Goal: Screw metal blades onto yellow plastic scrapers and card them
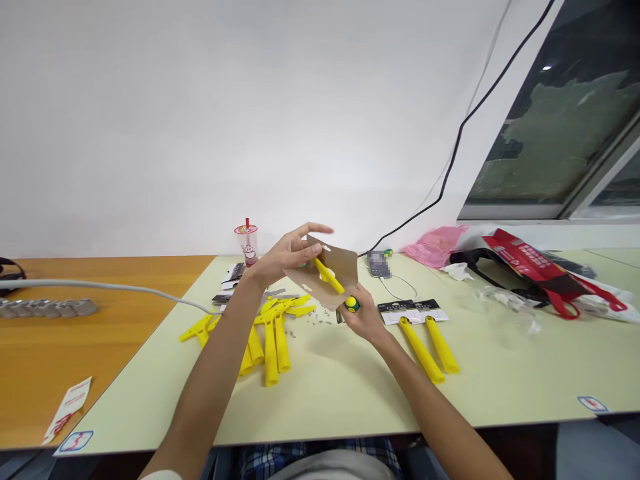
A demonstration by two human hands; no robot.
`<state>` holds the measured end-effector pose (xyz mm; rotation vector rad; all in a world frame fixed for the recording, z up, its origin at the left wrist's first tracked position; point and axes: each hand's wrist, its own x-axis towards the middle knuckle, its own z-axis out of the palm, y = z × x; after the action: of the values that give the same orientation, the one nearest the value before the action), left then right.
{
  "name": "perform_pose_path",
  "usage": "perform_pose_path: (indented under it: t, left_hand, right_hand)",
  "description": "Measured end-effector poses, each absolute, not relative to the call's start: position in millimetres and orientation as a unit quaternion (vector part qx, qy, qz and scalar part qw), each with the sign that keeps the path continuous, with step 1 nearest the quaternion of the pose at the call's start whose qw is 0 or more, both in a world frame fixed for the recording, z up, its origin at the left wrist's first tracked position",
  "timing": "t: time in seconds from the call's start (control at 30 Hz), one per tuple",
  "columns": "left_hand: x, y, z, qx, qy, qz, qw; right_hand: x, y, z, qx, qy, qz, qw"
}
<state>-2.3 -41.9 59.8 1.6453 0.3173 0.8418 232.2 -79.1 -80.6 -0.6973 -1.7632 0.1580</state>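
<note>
Bracing that brown card (346, 265) oughta steady the yellow part (330, 277); left hand (291, 252) pinches card, right hand (365, 316) grips a yellow-green handle (352, 304).

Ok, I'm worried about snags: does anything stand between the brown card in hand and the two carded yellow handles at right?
The right hand stands between the brown card and the two carded yellow handles; nothing else visible does.
</note>
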Motion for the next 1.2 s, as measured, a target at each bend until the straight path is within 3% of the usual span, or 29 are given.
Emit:
perform_pose_path:
  t: [0.23,0.6,0.87,1.2]
  left_hand:
    - [-15.6,-28.8,61.0,0.812,0.072,0.285,0.504]
    - [-39.9,-20.7,62.4,0.858,0.195,0.224,0.42]
    - [-31.4,-24.8,64.2,0.8,0.294,0.344,0.393]
    - [18.1,-50.8,66.8,0.769,0.275,0.481,0.319]
  right_hand:
    - [234.4,-77.3,-83.2,-0.294,-0.764,-0.036,0.573]
    - [237.3,-69.3,-92.8,-0.365,-0.74,-0.13,0.55]
    - [238.6,-63.7,-99.3,-0.409,-0.698,-0.148,0.569]
    - [236.9,-59.2,-102.9,-0.443,-0.698,-0.133,0.546]
